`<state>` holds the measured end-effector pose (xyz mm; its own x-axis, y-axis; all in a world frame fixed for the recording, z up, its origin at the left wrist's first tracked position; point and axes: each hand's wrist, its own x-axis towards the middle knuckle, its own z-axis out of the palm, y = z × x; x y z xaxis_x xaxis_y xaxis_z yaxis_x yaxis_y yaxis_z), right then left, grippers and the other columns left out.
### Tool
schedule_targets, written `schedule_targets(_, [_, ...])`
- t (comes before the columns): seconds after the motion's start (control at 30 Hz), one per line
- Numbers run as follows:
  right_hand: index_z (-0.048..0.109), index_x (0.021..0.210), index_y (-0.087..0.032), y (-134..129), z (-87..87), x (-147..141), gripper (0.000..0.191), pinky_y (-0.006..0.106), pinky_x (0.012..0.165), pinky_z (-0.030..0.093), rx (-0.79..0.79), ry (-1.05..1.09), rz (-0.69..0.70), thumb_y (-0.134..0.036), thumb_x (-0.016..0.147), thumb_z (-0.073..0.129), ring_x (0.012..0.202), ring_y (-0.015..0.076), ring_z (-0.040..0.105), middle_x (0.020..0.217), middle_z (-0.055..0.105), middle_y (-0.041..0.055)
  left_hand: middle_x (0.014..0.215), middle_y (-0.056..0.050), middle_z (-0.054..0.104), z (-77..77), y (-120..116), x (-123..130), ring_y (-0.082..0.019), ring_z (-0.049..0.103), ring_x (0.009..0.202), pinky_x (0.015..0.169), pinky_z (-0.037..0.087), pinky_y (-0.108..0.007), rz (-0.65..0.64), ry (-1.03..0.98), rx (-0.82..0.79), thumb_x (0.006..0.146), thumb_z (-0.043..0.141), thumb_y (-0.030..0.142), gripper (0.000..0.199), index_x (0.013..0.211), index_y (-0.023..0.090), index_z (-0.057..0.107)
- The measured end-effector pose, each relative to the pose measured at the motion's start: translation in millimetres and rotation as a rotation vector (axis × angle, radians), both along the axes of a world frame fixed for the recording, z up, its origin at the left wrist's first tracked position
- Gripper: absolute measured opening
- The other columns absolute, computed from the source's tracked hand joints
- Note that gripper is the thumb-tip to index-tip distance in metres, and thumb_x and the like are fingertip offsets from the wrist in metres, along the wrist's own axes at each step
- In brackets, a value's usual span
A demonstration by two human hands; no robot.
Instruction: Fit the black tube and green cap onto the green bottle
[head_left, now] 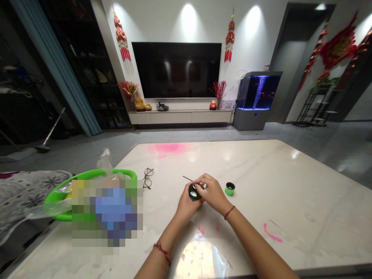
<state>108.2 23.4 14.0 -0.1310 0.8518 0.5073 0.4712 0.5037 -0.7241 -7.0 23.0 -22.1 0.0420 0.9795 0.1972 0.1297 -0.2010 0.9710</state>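
One pale, stone-look table [255,166], the biggest thing in view, fills the foreground; all places below are taken from it. Low cabinet [180,117] against the wall, beyond the table's far edge. Television [177,69], screen dark, on the wall past the table's far edge, above the cabinet's level. Lit fish tank [255,93] past the table's far edge, toward the right; orange fish and a column of bubbles inside. Bright green basket [128,171] at the table's left side, clear plastic bags in it, front contents blurred out. Pink stain [168,147] along the table's far edge, left of centre. Both hands are above the table's middle. Left hand [186,203]: fingers curled around a dark container, part closed, a red cord at the wrist. Right hand [213,190]: fingers bent and drawn together at the container's top; cannot tell what, if anything, they pinch. Glasses [148,178] folded out on the table, left of its middle. Pink streak [272,234] on the table's near right part. Dark container [194,195] itself above the table's middle, its top facing up. Small green cup [229,190], black inside, upright on the table, just right of its middle. Thin dark rod [187,178] over the table's middle, one end at the fingers; unclear whether held.
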Motion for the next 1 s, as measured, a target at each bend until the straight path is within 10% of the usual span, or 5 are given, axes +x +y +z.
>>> schedule_targets(1.0, [0.064,0.085,-0.018,18.2,-6.2,28.0,0.02,0.027,0.063,0.047,-0.042,0.119,-0.205,-0.023,0.076,0.047,0.067,0.0146,0.059,0.079,0.066,0.004,0.098,-0.005,0.06,4.0,-3.0,-1.9,-0.02,0.057,0.093,0.086,0.041,-0.034,0.046,0.055,-0.028,0.049,0.073,0.022,0.055,0.099,0.018,0.05])
